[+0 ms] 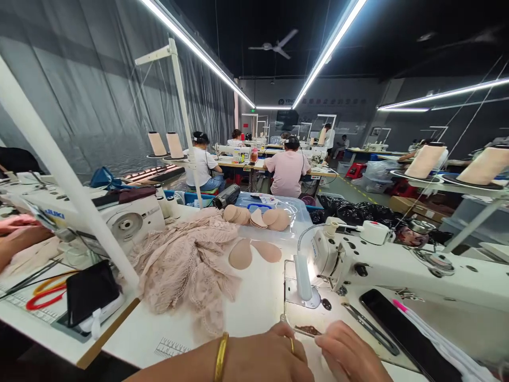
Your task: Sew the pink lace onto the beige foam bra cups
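Note:
My left hand [274, 353], with a gold bracelet and ring, is at the bottom middle, its fingers curled. Close on its right is my right hand [350, 350], fingers bent and pinched together. Between them lies a pale piece of fabric [317, 363], mostly hidden by the hands; both seem to grip it. Just beyond the fingertips, a thin light strip [300, 331] and a small dark brown patch [308, 330] show on the bed of the white sewing machine [338, 254]. Its lit needle area is above the hands.
Beige lace fabric [191, 260] is heaped at left. Two teardrop pads [240, 254] lie beside it, and stacked pads [274, 218] sit behind. Thread snips [371, 329] and a black phone [409, 334] lie right. Another machine [127, 223] stands left, with a person's hand [29, 236].

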